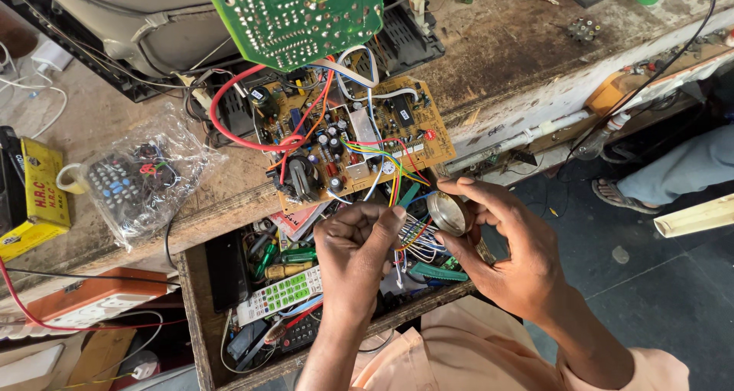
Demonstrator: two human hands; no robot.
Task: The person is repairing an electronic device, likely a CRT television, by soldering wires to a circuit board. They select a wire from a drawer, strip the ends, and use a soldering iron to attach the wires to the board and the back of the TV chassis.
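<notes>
My right hand holds a small round metal tin between thumb and fingers, tilted on its side. My left hand is bunched just left of it, fingertips pinched together at a thin wire or pin near a bundle of coloured wires. Both hands hover over an open wooden drawer. Just above them a brown circuit board with red, white and coloured wires lies at the workbench edge.
A green circuit board stands raised at the top. A remote in a plastic bag and a yellow box lie left. The drawer holds a white remote and screwdrivers. Another person's sandalled foot is at the right.
</notes>
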